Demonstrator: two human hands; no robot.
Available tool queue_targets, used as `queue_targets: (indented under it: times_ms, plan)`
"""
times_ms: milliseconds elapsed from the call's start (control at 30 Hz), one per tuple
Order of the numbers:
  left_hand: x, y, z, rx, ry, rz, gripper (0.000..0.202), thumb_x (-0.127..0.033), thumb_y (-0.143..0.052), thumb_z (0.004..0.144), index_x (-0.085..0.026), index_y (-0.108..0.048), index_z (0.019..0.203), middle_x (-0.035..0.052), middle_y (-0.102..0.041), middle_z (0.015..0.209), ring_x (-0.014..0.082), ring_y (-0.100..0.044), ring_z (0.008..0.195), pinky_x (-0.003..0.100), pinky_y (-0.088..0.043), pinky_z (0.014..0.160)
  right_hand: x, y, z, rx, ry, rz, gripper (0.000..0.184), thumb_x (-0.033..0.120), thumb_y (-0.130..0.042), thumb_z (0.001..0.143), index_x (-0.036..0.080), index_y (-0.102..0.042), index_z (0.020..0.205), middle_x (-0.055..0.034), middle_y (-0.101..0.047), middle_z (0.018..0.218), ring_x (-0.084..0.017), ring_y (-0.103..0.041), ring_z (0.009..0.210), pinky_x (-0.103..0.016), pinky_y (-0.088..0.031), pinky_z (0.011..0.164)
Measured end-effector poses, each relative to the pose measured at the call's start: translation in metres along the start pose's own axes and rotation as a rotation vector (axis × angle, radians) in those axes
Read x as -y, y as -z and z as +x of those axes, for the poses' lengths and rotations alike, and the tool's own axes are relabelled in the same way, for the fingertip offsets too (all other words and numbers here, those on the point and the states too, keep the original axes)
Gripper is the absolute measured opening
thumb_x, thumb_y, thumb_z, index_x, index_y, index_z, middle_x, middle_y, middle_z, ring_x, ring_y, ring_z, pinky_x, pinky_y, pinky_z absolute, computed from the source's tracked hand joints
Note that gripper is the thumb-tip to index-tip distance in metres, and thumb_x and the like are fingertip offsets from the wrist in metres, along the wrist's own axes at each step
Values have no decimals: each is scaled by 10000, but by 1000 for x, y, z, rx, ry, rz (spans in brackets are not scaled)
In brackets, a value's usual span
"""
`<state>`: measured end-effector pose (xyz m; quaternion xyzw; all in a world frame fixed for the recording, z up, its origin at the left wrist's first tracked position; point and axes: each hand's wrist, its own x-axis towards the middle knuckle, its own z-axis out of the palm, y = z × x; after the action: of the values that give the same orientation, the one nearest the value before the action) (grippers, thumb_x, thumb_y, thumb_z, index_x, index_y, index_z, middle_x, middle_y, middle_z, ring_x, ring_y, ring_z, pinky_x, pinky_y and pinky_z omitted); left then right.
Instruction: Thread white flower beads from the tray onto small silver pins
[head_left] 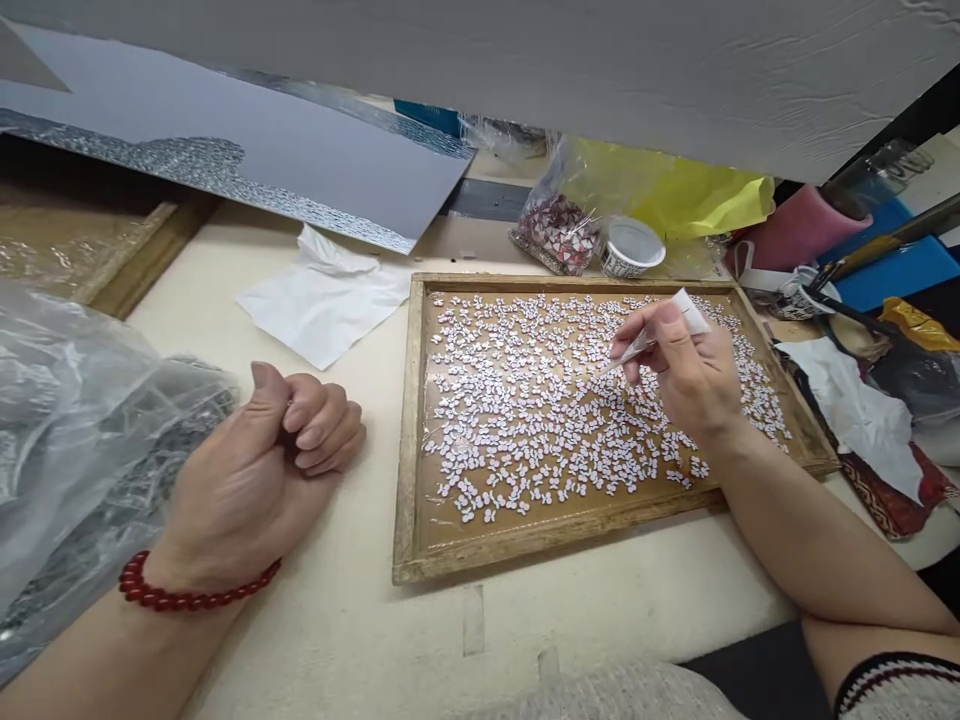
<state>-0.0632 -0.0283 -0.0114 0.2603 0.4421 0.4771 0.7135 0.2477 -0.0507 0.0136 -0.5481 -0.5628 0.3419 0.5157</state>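
A shallow wooden tray [409,430] lies on the cream table, its brown floor covered with several small pale pink flower-shaped pieces [525,400]. My right hand [686,370] hovers over the tray's right half, closed in a pinch on a small white tube [679,318] whose tip points left and down at the pieces. My left hand [262,470] rests on the table left of the tray in a loose fist, thumb up, and something small may sit between the fingers. A red bead bracelet [191,592] circles that wrist.
A crumpled white tissue [322,300] lies behind the left hand. Clear plastic wrap [82,430] bulges at the left. A grey board [225,140] leans at the back. Behind the tray sit a bag of red-white pieces [559,232], a white cup [631,246] and yellow plastic [675,195].
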Motion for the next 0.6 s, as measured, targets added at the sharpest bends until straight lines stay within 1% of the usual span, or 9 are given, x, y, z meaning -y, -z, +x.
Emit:
queue_targets:
  times_ms: [100, 167, 267, 333, 400, 467, 533, 600]
  plan:
    - [0, -1, 0, -16, -2, -3, 408, -433, -399, 891, -164, -368, 585, -33, -272, 534, 66, -263, 448, 168, -305, 389, -7, -5, 0, -66, 45, -59, 335, 489, -491, 931, 193, -632, 860, -11, -645, 704, -94, -566, 527, -243, -452, 471]
    - [0, -2, 0, -29, -11, -6, 373, -416, -507, 849, -160, -385, 606, -36, -307, 560, 53, -286, 456, 161, -327, 400, -12, -6, -1, -76, 52, -72, 324, 480, -499, 930, 192, -635, 870, -12, -650, 708, -98, -582, 529, -250, -475, 486]
    - [0, -3, 0, -66, -26, 10, 342, -346, -684, 740, -152, -427, 624, -46, -337, 559, 35, -292, 448, 143, -320, 385, -18, -5, -2, -34, 67, -56, 301, 462, -505, 931, 192, -637, 897, -26, -661, 760, -115, -618, 581, -270, -515, 536]
    - [0, -3, 0, -87, -36, 30, 281, -281, -733, 698, -150, -487, 663, -46, -366, 554, 32, -315, 449, 134, -330, 384, -20, -5, -1, 4, 77, -52, 254, 447, -551, 909, 209, -622, 960, -24, -664, 822, -120, -629, 635, -280, -539, 592]
    - [1, -4, 1, -113, -48, 39, 208, -235, -723, 705, -151, -534, 706, -38, -399, 563, 33, -348, 461, 125, -356, 398, -22, -5, -1, 42, 72, -65, 251, 425, -600, 883, 228, -598, 1038, -17, -659, 870, -121, -629, 681, -288, -553, 642]
    - [1, -4, 2, -153, -44, 36, 136, -184, -686, 728, -152, -554, 731, -25, -433, 589, 38, -387, 484, 119, -386, 414, -23, -5, 0, 72, 89, -111, 229, 400, -590, 894, 233, -611, 1050, -19, -653, 889, -119, -618, 693, -294, -550, 660]
    - [2, -4, 2, -190, -32, 29, 86, -122, -643, 742, -148, -561, 747, -11, -465, 625, 43, -423, 509, 115, -408, 425, -24, -6, 1, 87, 138, -168, 197, 375, -535, 929, 233, -659, 987, -28, -653, 897, -115, -602, 677, -304, -537, 653]
    - [3, -4, 3, -204, -19, 27, 84, -73, -607, 747, -145, -567, 764, 1, -494, 664, 50, -457, 534, 119, -435, 442, -23, -7, 1, 71, 185, -198, 218, 359, -515, 940, 243, -697, 909, -31, -658, 896, -119, -592, 666, -315, -531, 639]
